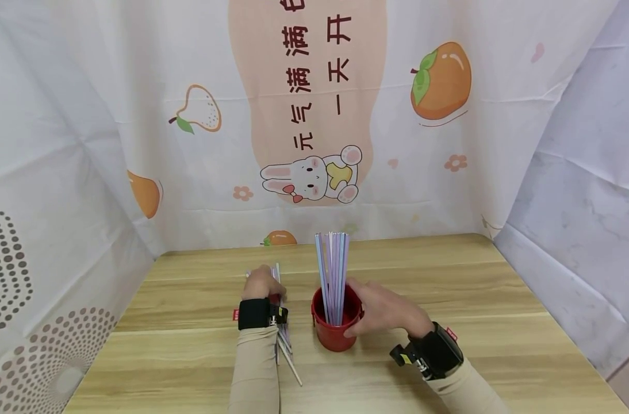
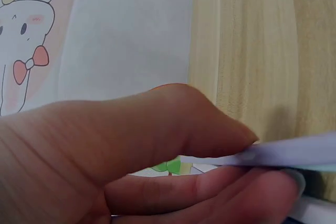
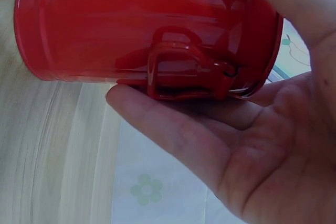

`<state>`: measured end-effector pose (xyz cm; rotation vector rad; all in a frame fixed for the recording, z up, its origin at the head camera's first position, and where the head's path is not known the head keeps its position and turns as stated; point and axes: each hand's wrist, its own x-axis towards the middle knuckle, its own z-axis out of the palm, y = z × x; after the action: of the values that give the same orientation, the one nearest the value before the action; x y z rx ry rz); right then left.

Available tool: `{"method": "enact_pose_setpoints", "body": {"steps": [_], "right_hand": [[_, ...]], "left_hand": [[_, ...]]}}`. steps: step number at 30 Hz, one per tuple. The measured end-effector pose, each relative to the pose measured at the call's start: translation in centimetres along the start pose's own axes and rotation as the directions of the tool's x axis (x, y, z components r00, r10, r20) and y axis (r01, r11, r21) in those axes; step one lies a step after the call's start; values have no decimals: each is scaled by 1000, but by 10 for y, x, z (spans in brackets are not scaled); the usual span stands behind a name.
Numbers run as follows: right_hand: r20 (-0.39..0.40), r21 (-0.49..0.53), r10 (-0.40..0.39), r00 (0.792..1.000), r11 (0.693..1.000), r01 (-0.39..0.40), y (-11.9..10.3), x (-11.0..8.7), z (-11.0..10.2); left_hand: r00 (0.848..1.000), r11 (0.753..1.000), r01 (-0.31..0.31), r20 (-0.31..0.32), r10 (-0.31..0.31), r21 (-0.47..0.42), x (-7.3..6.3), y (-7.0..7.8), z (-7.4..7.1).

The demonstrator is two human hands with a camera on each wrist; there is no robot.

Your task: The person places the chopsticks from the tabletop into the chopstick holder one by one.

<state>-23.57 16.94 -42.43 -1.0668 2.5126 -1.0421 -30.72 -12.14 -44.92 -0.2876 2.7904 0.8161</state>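
A small red metal bucket (image 1: pixel 335 339) with side handles stands upright on the table, and several pastel drinking straws (image 1: pixel 335 270) rise out of it. My right hand (image 1: pixel 389 309) holds the bucket from its right side; in the right wrist view thumb and fingers curve round the red wall (image 3: pixel 126 30), next to a handle loop (image 3: pixel 178 69). Left of the bucket, my left hand (image 1: pixel 261 284) is over a loose bunch of straws (image 1: pixel 290 356). A lilac straw (image 2: pixel 299 152) is pinched between its thumb and fingers. The palm hides the middle of the bunch.
The wooden table (image 1: pixel 423 276) ends at the back against a white printed curtain (image 1: pixel 200 178). More white cloth (image 1: pixel 578 190) hangs on the right side, and on the left a dotted cloth (image 1: pixel 61 345) lies along the table edge.
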Motion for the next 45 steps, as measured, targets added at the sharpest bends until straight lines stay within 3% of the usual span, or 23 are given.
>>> {"method": "enact_pose_setpoints", "body": {"steps": [4, 12, 15, 18, 26, 29, 39, 42, 45], "right_hand": [[0, -5, -6, 1000, 1000, 6, 0, 0, 0], [-3, -16, 1, 1000, 1000, -1, 1, -1, 0], [-3, -17, 3, 1000, 1000, -3, 1, -1, 1], [-3, -13, -4, 1000, 1000, 4, 1, -1, 1], [-12, -18, -18, 1000, 1000, 18, 0, -1, 1], [-14, -20, -17, 1000, 1000, 17, 0, -1, 1], [-23, -44, -17, 1000, 999, 16, 0, 0, -1], [-23, -44, -16, 1000, 999, 15, 0, 0, -1], [-18, -35, -16, 1000, 999, 15, 1, -1, -1]], "left_hand": [[1000, 1000, 17, 7, -17, -19, -1, 0, -1], [998, 998, -46, -35, 44, -44, -7, 0, -13], [995, 992, -85, -56, 80, -89, -10, 2, -19], [988, 972, -142, -81, 129, -189, -14, 3, -25], [955, 853, -296, -156, 252, -430, -26, 13, -44], [933, 788, -359, -186, 307, -500, -32, 19, -51], [865, 606, -492, -268, 425, -625, -63, 51, -65], [849, 570, -509, -268, 455, -645, -72, 61, -65], [836, 555, -521, -259, 483, -649, -77, 69, -64]]}}
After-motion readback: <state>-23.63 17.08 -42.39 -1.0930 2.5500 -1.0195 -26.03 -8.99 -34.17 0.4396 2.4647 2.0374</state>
